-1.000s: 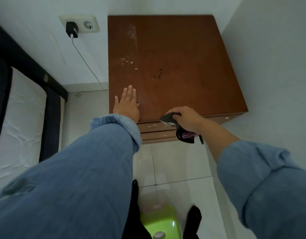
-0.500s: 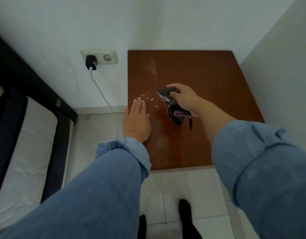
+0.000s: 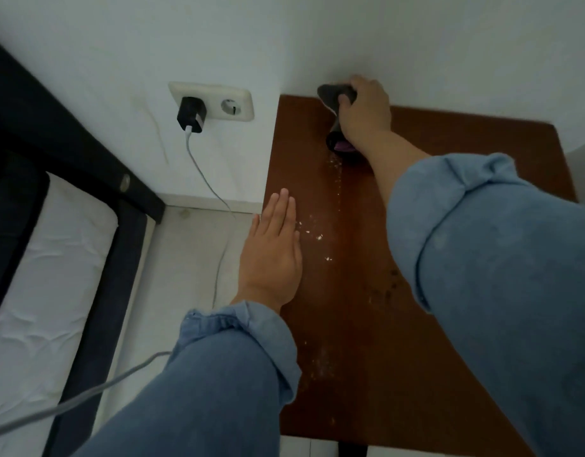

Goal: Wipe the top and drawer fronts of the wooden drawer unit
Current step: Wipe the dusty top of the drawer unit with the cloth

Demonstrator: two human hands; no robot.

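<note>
Drawer unit top (image 3: 416,324) fills the right centre of the frame, brown, speckled with pale crumbs. We note the right hand (image 3: 367,113) gripping a dark cloth (image 3: 337,94) at its upper edge by the wall; left hand (image 3: 271,252) lies flat, fingers straight, on its left edge.

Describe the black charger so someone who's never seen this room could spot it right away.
Start at the white wall behind the wooden drawer unit. Left of the unit is a double wall socket; the black charger fills its left outlet, trailing a pale cable, while the right outlet is empty.
</note>
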